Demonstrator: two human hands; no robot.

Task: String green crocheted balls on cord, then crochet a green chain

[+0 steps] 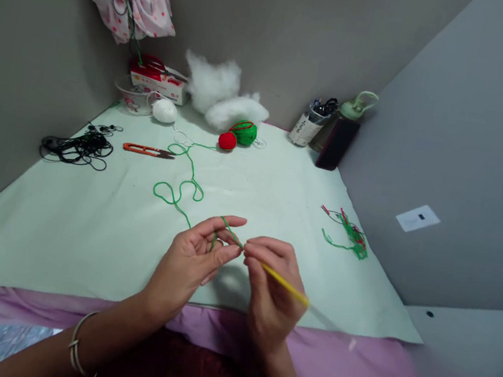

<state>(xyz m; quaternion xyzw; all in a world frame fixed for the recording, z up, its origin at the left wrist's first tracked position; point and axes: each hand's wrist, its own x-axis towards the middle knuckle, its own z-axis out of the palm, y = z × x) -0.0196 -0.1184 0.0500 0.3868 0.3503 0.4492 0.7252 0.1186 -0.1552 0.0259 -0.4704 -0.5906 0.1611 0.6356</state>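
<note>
Green yarn (194, 169) runs in loose loops over the table to my left hand (194, 259). The strand passes over the raised index finger, and thumb and another finger pinch it near their tips. My right hand (276, 289) grips a crochet hook (286, 283) with a yellow handle, pen-fashion. The hook's tip meets the yarn at the left fingertips; any stitch there is too small to make out. Farther back sit a green yarn ball (245, 133) and a small red ball (227, 141).
Orange thread snips (149, 151) and tangled black cord (79, 147) lie at the left. White stuffing (215, 89), a white ball (165, 111) and a plastic bowl (134, 98) stand behind. Yarn scraps (354, 235), a pen cup (308, 124) and a dark phone (337, 144) are at the right.
</note>
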